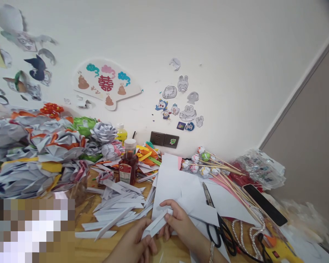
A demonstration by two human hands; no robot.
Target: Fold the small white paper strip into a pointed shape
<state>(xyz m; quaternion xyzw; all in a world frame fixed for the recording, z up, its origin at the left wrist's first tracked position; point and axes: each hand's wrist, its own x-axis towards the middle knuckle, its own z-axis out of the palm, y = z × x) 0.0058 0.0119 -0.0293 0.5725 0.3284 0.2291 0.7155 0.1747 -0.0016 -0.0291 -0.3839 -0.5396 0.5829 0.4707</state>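
Note:
A narrow folded strip of white paper (157, 224) is held slantwise between both hands, low in the middle of the head view. My left hand (141, 239) pinches its lower left end with thumb and fingers. At the upper right end my right hand (178, 221) grips it, thumb on top; a beaded bracelet circles that wrist. Left of the hands lies a heap of similar folded paper strips (120, 204). Larger white paper sheets (168, 182) spread out behind and under the right hand. Black-handled scissors (212, 219) rest on the sheets just right of it.
Folded paper flowers (63, 142) crowd the left. A bottle of red-brown liquid (128, 164) stands behind the strips. At right are paper-topped wooden sticks (224, 168), a phone (264, 204), a bead string (256, 233) and a yellow tool (281, 252). The wall (222, 44) rises behind.

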